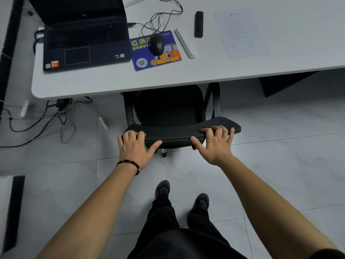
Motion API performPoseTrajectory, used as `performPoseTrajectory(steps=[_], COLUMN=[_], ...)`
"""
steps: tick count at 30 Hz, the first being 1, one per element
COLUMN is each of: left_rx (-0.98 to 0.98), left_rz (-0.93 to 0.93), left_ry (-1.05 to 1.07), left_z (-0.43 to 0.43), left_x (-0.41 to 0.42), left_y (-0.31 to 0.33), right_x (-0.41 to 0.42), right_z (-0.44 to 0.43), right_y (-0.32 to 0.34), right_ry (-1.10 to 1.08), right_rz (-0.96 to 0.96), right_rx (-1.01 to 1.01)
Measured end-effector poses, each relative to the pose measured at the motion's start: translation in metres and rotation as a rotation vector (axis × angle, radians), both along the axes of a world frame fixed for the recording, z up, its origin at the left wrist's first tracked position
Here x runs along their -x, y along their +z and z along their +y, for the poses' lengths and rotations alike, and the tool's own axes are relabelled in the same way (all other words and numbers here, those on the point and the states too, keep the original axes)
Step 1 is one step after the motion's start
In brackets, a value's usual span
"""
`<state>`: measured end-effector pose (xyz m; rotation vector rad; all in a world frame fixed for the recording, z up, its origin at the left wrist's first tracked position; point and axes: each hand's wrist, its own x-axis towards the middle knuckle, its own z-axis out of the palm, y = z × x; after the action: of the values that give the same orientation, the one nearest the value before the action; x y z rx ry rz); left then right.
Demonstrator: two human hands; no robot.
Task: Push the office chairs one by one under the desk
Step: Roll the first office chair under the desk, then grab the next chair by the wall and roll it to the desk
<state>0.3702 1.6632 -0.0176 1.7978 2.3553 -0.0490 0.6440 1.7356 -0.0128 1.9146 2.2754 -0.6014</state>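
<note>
A black office chair (170, 109) stands in front of me, its seat partly beneath the front edge of the white desk (168, 79). The top of its backrest (177, 132) runs across the middle of the view. My left hand (134, 144) grips the backrest's left end, fingers curled over the top and thumb against the near side. My right hand (216, 143) holds the right part of the backrest the same way. One chair caster shows just below the backrest.
On the desk lie an open dark laptop (84, 34), a blue mouse pad (155, 51) with a black mouse (157, 43), a white bar, a black remote and a paper sheet (242, 32). Cables (46, 118) tangle on the tiled floor at left. My feet stand behind the chair.
</note>
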Motion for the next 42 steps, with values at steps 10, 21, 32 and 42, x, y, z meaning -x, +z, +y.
performPoseTrajectory(steps=[10,21,32,42], left_rx=[0.114,-0.313,0.187,0.112], left_rz=[-0.069,-0.694,-0.808,-0.931], left_ry=[0.029,0.352,0.029,-0.673], left_z=[0.003,-0.076,-0.091,-0.093], left_x=[-0.004,-0.008,-0.018,-0.187], left_y=[0.010,0.107,0.059,0.142], right_x=[-0.007,-0.034,-0.069,-0.104], right_z=[0.002,-0.072,-0.253,-0.454], right_y=[0.010,0.092,0.066,0.136], right_ry=[-0.004,-0.301,-0.851,-1.440], right_rz=[0.031,0.496,0.433,0.428], right_rx=[0.061,-0.097,-0.075,-0.483])
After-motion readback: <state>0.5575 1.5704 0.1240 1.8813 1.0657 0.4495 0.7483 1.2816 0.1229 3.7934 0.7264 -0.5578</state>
